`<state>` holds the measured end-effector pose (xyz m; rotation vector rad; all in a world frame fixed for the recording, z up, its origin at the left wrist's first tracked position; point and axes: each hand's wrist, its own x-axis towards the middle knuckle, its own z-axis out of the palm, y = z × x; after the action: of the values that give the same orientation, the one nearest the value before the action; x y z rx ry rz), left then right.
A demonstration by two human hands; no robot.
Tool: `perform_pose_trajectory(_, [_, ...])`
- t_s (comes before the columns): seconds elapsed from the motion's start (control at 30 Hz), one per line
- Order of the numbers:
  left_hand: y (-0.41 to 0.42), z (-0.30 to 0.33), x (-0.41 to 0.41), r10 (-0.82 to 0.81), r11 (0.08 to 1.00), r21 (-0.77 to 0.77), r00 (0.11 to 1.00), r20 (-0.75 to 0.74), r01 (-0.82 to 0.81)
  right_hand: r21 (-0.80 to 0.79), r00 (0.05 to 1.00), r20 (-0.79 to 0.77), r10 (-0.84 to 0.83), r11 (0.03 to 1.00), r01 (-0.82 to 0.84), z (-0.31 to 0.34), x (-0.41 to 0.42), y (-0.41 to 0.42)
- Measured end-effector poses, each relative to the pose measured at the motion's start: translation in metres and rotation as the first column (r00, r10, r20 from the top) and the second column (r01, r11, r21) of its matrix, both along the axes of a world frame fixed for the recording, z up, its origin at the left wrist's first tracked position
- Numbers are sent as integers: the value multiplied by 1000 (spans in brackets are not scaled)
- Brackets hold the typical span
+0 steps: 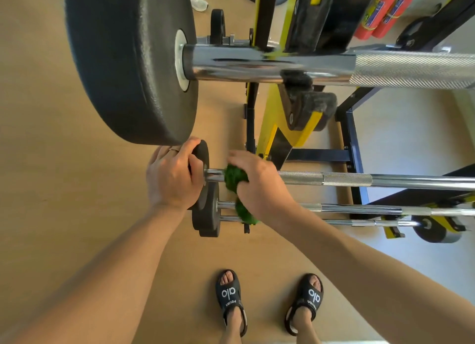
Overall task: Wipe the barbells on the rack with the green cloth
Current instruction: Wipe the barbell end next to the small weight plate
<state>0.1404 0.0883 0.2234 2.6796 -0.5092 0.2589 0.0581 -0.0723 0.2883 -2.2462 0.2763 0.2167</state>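
The scene is evenly and brightly lit; no hard shadows are cast on the floor (77, 189). Broad glare streaks are seen on the chrome sleeve (270, 63) of the top bar. Strong wide-angle distortion is present: the plate (123, 60) is enlarged and the forearms are stretched toward the lower corners. The rack hook (305, 102) near the top bar is smeared by blur. The hands and sandals (231, 300) are rendered sharply.
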Motion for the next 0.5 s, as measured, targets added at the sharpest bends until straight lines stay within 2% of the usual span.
perform_pose_trajectory(0.07, [0,1,0,12,1000,6,1000,-5,-12,-77,982,148,-119,988,131,-2,16,10])
perform_pose_trajectory(0.13, [1,-1,1,8,1000,-7,1000,-3,-8,-260,961,274,-48,958,122,-14,24,18])
perform_pose_trajectory(0.17, [2,-2,2,3,1000,-13,1000,-3,-3,-316,964,267,13,946,75,-23,24,22])
perform_pose_trajectory(0.2, [2,-3,2,-1,1000,-15,1000,-6,1,-331,976,204,72,944,0,-31,22,25])
perform_pose_trajectory(0.27, [3,-4,4,-1,1000,-11,1000,0,1,-347,970,-42,239,907,-239,-44,17,29])
perform_pose_trajectory(0.33, [3,-5,5,0,1000,1,1000,8,0,-452,898,-226,378,776,-441,-51,17,28])
perform_pose_trajectory(0.4, [3,-5,4,13,1000,20,1000,-1,-13,-455,872,-292,393,745,-488,-54,29,24])
perform_pose_trajectory(0.5, [1,-4,2,41,998,40,999,-16,-40,-419,890,-333,310,797,-434,-60,59,21])
